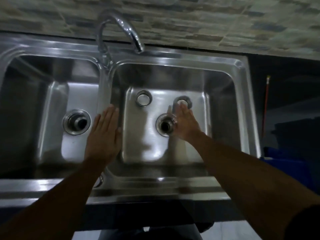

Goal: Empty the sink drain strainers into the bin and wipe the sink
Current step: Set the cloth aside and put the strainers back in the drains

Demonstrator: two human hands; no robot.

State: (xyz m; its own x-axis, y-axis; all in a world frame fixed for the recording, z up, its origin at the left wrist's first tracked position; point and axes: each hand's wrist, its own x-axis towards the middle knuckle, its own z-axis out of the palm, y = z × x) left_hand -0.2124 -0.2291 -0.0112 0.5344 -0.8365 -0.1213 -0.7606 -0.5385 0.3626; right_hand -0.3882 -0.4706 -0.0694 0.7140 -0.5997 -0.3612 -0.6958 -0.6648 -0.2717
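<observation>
Fingers (181, 108) touching right strainer's (187, 101) rim

Two strainers (143, 98) (183, 101) lie in the right basin (218, 84), behind its drain (165, 125).

A kitchen is shown: a stainless-steel double-bowl sink (242, 104) is set into a dark counter (284, 70), a curved tap (121, 28) at the far side, under stone-pattern wall tiles (190, 23).

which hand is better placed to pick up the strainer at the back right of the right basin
Right. The right hand is already down in the basin, fingertips at that strainer. The left hand lies flat over the divider, farther away.
</observation>
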